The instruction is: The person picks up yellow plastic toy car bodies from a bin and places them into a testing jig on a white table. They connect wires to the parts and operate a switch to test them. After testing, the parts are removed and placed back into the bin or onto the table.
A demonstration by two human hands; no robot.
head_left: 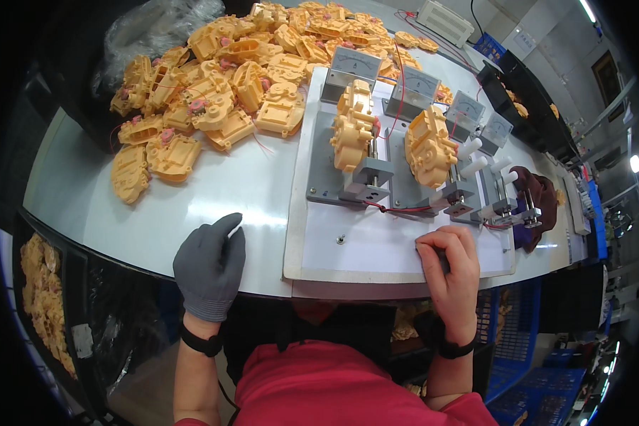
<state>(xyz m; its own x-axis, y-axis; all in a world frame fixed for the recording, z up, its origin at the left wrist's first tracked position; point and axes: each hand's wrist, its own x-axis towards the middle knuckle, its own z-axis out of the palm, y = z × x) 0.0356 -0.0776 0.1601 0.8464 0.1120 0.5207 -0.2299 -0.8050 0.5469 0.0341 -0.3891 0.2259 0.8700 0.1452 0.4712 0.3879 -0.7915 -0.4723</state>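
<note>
My left hand point(209, 268), in a grey glove, rests on the front edge of the table with fingers stretched, the thumb a little apart and nothing held. Over the front of a white test board point(376, 259), my bare right hand point(451, 268) has its thumb and forefinger pinched together. What lies between those fingertips is hidden. Behind the right hand, two yellow-orange plastic gear housings point(353, 128) stand upright in grey clamp fixtures point(368, 179). A small toggle switch point(341, 240) sticks up from the board between my hands.
Dial meters point(355, 64) line the back of the board. A large heap of similar housings point(227, 85) with thin wires covers the table's far left. Dark cloth point(536, 206) lies right of the fixtures. Black bins point(529, 106) stand at far right; blue crates point(515, 341) sit below.
</note>
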